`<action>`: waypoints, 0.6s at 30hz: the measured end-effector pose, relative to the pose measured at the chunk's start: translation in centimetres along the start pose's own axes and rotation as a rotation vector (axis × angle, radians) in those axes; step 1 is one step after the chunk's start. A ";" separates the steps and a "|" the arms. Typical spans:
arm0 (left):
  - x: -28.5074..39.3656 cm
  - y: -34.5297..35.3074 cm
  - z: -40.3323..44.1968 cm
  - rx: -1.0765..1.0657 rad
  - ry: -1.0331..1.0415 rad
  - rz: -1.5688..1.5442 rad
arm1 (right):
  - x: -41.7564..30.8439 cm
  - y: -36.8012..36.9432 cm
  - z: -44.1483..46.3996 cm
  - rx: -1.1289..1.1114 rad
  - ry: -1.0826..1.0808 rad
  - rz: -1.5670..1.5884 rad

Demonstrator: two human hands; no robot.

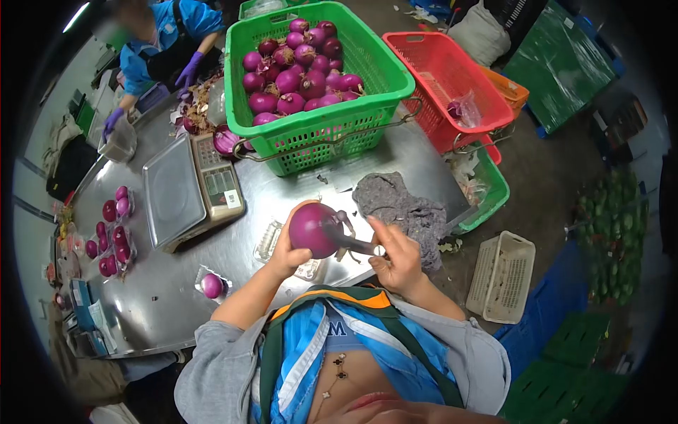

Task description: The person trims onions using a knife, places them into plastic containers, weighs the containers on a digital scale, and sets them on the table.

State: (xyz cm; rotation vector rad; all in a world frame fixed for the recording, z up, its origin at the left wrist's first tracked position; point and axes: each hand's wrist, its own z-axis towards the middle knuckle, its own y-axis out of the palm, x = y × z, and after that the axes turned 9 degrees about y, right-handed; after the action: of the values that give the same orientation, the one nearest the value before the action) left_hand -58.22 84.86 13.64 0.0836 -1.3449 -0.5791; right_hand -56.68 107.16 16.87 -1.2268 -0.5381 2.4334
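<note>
In the middle of the view, my left hand (284, 249) is closed around a large red onion (311, 230) from the left and below. My right hand (401, 260) grips a dark, narrow tool (356, 244), which looks like a small knife, against the onion's right side. Dark loose bits of skin or root hang where the tool meets the onion. Below the onion lies a clear plastic tray (308, 269), partly hidden by my left hand and forearm. A crumpled grey cloth (402, 212) lies just beyond my right hand.
A green crate (321, 134) of red onions stands on the metal table (265, 185), beside a scale (173, 189). Packed onions (116, 244) sit at left. Red (452, 81) and white (500, 277) baskets stand at right. Another person (159, 42) in purple gloves works at upper left.
</note>
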 end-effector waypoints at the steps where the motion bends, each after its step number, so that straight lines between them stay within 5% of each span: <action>1: 0.8 1.3 0.2 0.045 0.012 -0.034 | -0.3 -0.1 0.1 -0.077 -0.029 -0.066; 4: 0.0 1.0 0.4 -0.065 -0.159 -0.369 | -0.4 -0.3 -0.1 -0.185 -0.028 -0.155; 6: 0.0 1.3 0.0 0.064 -0.223 -0.346 | -0.7 -0.8 0.5 -0.242 0.252 0.079; 12: -0.4 1.1 0.9 -0.054 -0.056 0.185 | 2.4 2.2 -0.1 -0.264 0.466 0.526; 14: -0.4 0.9 1.0 -0.062 -0.019 0.255 | 3.5 2.2 -0.5 -0.487 0.831 0.895; 18: -1.2 0.7 1.9 -0.002 -0.100 0.858 | 3.0 0.5 -0.6 -0.598 0.766 0.972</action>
State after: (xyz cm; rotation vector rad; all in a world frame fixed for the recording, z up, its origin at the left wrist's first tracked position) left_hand -59.91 86.47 13.31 -0.5106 -1.3288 0.1448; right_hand -57.93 108.27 14.28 -3.0489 -0.4965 2.1250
